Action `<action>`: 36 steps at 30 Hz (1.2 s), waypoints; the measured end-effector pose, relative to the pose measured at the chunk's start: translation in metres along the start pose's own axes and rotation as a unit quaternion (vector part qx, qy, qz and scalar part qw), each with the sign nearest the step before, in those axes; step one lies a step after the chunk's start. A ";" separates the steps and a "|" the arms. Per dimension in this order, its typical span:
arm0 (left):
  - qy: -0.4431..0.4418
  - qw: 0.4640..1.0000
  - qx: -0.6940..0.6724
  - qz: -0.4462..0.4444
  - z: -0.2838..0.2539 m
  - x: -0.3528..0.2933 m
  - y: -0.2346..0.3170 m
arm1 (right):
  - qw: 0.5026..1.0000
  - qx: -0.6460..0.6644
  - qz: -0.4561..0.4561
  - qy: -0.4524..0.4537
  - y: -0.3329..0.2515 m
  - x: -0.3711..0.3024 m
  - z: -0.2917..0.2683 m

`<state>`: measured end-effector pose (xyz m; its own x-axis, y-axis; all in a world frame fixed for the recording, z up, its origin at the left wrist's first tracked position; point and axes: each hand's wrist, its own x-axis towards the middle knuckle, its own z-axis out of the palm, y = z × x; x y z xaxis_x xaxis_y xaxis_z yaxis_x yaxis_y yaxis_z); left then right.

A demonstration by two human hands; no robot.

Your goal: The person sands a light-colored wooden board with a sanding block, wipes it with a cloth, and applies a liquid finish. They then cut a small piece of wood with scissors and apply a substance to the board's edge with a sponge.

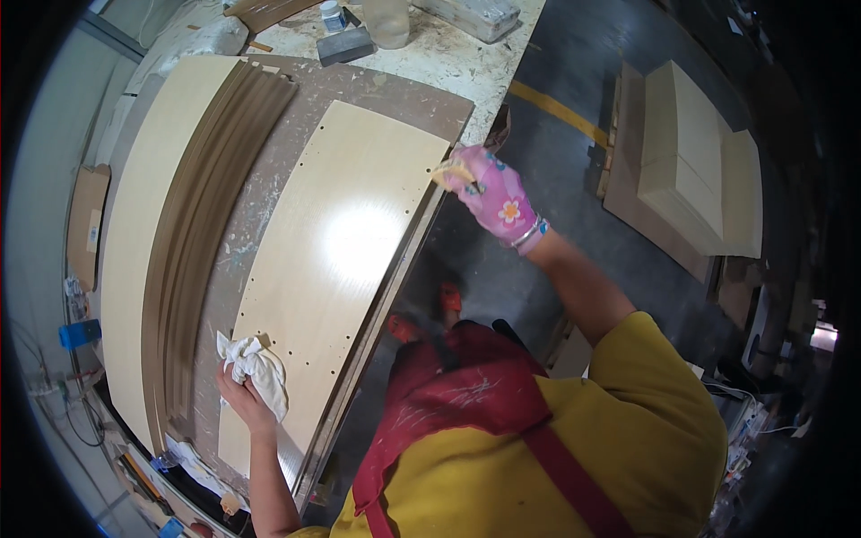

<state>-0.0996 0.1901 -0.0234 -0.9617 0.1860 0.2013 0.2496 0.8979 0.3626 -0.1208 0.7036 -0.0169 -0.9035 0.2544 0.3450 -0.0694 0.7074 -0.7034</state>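
A pale wood panel point(296, 242) with small dark holes along its edges lies flat before me, light glaring off its middle. My left hand point(240, 394) is bare and closed on a bunched white cloth point(258, 369), which rests on the panel near its left edge. In a pink flowered glove, my right hand point(499, 199) is at the panel's far right corner. Its fingers are closed on a small yellowish pad point(451, 172) touching the panel's edge; whether this is a sponge or a folded piece of material I cannot make out.
Left of the panel stands a stack of similar panels point(193, 197) on a paint-spotted brown board point(269, 170). A grey block point(346, 47), a small bottle point(333, 15) and a clear container point(387, 25) stand at the back. Pale stacked panels point(686, 152) sit on the floor at right.
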 end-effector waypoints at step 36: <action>-0.007 0.999 0.032 0.012 0.000 0.000 -0.006 | 0.871 0.425 0.248 -0.014 0.019 -0.001 -0.015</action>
<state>-0.1008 0.1852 -0.0258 -0.9570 0.2139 0.1959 0.2660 0.9165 0.2986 -0.1148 0.7264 -0.0215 -0.9203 0.3658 -0.1383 0.0545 -0.2303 -0.9716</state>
